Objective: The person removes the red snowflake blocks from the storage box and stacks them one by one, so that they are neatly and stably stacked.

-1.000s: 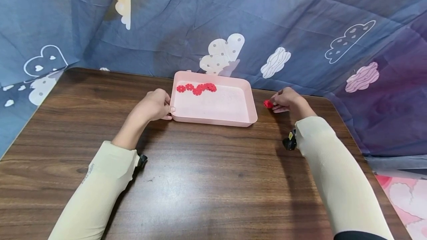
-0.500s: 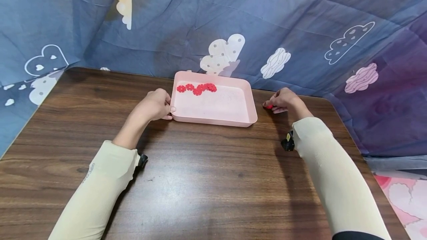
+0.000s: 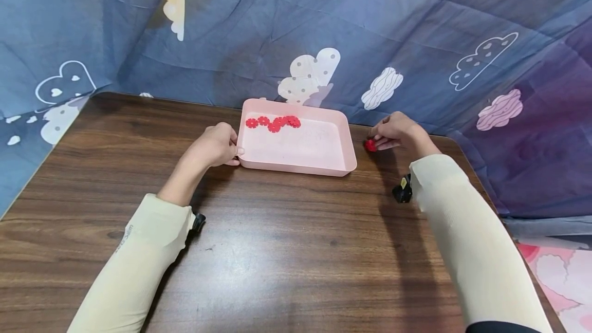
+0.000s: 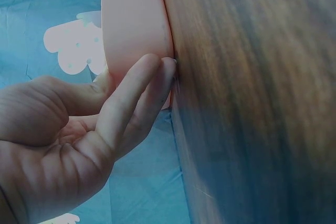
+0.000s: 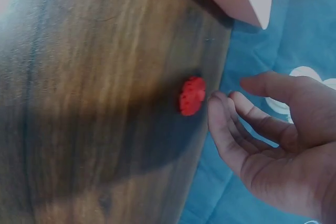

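A shallow pink tray (image 3: 298, 168) stands toward the back of the table, with several red flower-shaped plastic discs (image 3: 274, 127) along its back left. My left hand (image 3: 215, 145) holds the tray's front left corner; in the left wrist view the thumb is at the rim and the fingers (image 4: 131, 93) are under the wall. Right of the tray, red notched discs, seemingly in a small stack (image 5: 192, 96), lie on the table. My right hand (image 3: 393, 130) is just beside and above them, thumb apart from the loosely bent fingers, nothing between them.
The brown wooden table (image 3: 277, 251) reaches back to a blue cloth (image 3: 222, 30) printed with clouds, close behind the tray. Its right edge lies just beyond the right forearm. A pink patterned cloth (image 3: 564, 281) shows past that edge.
My right hand had its fingers over the red discs half a second ago; it has risen slightly away, and they show again. My left hand and the tray have stayed in place.
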`<act>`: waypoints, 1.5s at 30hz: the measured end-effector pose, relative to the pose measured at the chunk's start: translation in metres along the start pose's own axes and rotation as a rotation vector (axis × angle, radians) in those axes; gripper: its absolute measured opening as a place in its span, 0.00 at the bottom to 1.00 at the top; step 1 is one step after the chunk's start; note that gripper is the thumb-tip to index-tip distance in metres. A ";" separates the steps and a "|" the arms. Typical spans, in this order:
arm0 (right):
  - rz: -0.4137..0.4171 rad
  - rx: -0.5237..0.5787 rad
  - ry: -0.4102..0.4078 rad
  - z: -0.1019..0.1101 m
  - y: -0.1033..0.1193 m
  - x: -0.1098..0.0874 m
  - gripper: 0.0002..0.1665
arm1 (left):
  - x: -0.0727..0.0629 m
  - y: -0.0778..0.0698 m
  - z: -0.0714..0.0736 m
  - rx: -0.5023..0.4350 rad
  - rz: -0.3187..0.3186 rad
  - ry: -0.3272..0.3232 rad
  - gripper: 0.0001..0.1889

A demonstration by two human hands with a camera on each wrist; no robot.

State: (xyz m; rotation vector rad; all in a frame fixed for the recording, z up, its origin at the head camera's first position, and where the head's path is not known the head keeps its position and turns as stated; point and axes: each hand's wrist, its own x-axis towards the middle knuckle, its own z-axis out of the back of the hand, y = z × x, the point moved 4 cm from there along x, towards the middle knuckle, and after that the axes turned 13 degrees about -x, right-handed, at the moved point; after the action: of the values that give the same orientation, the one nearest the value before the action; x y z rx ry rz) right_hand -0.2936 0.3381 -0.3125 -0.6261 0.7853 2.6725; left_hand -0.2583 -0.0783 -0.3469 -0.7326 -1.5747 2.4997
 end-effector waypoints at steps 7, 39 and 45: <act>0.046 -0.009 0.028 0.006 0.020 -0.001 0.14 | 0.002 0.001 0.001 -0.009 0.009 -0.009 0.15; 0.166 -0.077 0.151 -0.049 0.123 0.023 0.26 | 0.006 0.005 0.002 0.025 0.026 -0.028 0.12; 0.186 -0.136 0.221 -0.073 0.137 0.031 0.26 | 0.008 0.006 0.002 0.032 0.034 -0.034 0.10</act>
State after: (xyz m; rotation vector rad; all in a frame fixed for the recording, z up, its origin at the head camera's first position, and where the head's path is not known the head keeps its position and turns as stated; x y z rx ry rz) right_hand -0.3494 0.1900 -0.3217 -0.9387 0.7545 2.8790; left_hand -0.2649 -0.0803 -0.3540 -0.7225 -1.5420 2.5690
